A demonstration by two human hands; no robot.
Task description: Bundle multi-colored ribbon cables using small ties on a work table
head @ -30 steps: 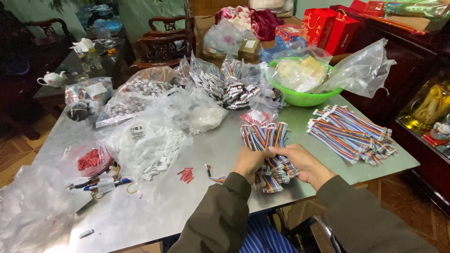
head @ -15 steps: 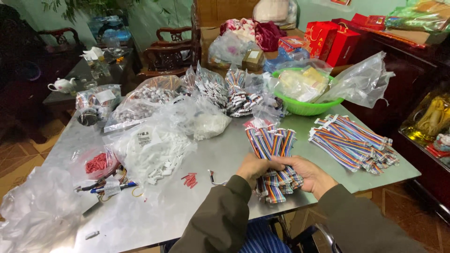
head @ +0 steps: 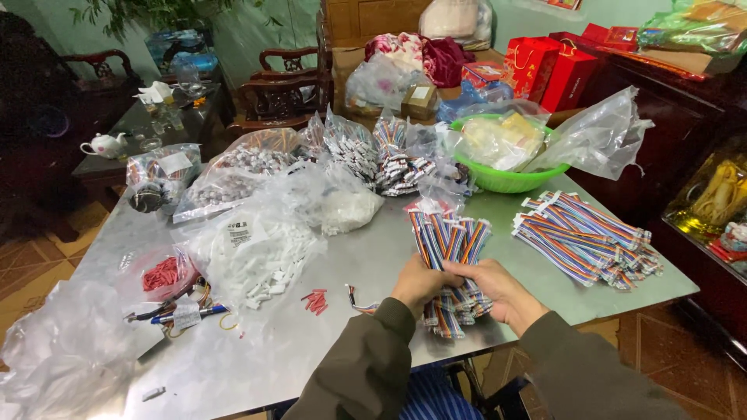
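Both hands grip one thick bundle of rainbow ribbon cables (head: 447,241) held upright over the near edge of the grey metal table (head: 373,257). My left hand (head: 419,281) clasps the bundle's middle from the left. My right hand (head: 498,289) wraps it from the right, fingers across the front. The bundle's lower ends hang below the hands, its upper ends fan out above them. A flat pile of the same striped cables (head: 585,237) lies on the table to the right.
Clear bags of white connectors (head: 257,253) and of small parts (head: 233,171) crowd the table's left and middle. A green bowl (head: 506,179) stands at the back right. Loose red pieces (head: 315,301) lie near my left hand. Wooden chairs and red boxes stand behind.
The bundle has been raised and stood more upright between my hands. The view has shifted slightly down and to the left.
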